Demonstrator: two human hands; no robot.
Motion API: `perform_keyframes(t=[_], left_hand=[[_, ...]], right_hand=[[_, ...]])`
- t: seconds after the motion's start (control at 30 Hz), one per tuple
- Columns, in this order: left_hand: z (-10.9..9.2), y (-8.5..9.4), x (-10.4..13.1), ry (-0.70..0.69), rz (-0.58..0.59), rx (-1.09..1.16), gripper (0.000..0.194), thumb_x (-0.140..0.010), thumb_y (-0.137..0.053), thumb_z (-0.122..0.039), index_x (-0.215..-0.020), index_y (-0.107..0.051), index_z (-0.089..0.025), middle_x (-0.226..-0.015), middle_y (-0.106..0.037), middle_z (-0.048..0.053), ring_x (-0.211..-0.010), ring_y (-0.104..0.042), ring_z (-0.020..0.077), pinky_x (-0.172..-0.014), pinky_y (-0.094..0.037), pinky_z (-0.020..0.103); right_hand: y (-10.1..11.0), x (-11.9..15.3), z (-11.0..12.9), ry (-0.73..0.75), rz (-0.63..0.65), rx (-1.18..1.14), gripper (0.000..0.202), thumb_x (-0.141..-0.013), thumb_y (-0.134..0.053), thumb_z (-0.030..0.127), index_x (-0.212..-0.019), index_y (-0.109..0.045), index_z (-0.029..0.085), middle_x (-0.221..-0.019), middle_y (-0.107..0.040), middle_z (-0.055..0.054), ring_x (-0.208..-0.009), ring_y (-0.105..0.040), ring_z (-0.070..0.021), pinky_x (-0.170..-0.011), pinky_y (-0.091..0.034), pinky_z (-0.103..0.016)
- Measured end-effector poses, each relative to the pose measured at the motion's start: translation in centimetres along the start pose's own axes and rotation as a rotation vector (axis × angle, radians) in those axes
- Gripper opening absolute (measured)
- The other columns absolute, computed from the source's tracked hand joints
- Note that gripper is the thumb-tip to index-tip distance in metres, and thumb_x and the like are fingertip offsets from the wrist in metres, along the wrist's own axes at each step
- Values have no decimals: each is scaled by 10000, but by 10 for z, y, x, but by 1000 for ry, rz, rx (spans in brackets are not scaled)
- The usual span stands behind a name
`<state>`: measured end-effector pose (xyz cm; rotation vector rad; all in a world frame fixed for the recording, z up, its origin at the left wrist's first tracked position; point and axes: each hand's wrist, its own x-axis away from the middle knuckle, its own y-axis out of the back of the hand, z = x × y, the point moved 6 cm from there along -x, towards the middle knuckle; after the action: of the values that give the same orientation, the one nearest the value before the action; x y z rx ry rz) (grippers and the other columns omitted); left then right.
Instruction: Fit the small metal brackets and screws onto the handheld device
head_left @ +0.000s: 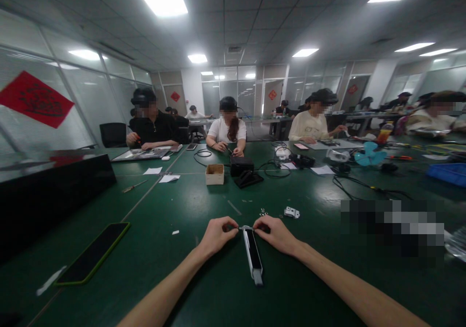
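slim black device lies on green table; left hand and right hand grips pinching its top end.

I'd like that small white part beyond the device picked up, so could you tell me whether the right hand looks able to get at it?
Probably yes: the small white part lies on bare green table just beyond the right hand, nothing between them, though that hand is pinching the device's top end.

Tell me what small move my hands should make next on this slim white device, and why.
Probably steady the slim white device with the right hand while the left hand keeps working its far end: both hands pinch there, and it lies flat on the green table.
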<state>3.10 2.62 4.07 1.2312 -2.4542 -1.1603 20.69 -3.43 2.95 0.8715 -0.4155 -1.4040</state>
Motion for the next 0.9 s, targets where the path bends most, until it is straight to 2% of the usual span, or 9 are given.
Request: perform_keyframes(t=[0.3,0.63,0.9], left_hand=[[-11,3,3,12,39,-60,198,-827,-567,-310,-926,-687,-188,-864,-674,-9,-701,-567,124,-679,-457,239],[-7,-9,0,-60,62,-72,177,-841,-568,-302,-911,-685,-188,-862,-698,-11,-724,-600,121,-713,-463,223],[-9,-9,0,-54,64,-105,171,-828,-574,-286,-924,-666,-177,-895,-685,-3,-722,-587,122,-689,-456,224]], right_hand=[[1,0,2,-13,2,-12,125,-858,-540,232,-922,-640,190,-895,-630,-20,-774,-569,-144,-691,-480,-277],[1,-2,3,10,-44,4,115,-847,-551,230,-892,-646,182,-855,-634,-23,-761,-569,-147,-683,-470,-276],[0,0,3,15,-24,1,123,-853,-543,248,-910,-634,188,-887,-629,-27,-761,-566,-146,-678,-480,-277]])
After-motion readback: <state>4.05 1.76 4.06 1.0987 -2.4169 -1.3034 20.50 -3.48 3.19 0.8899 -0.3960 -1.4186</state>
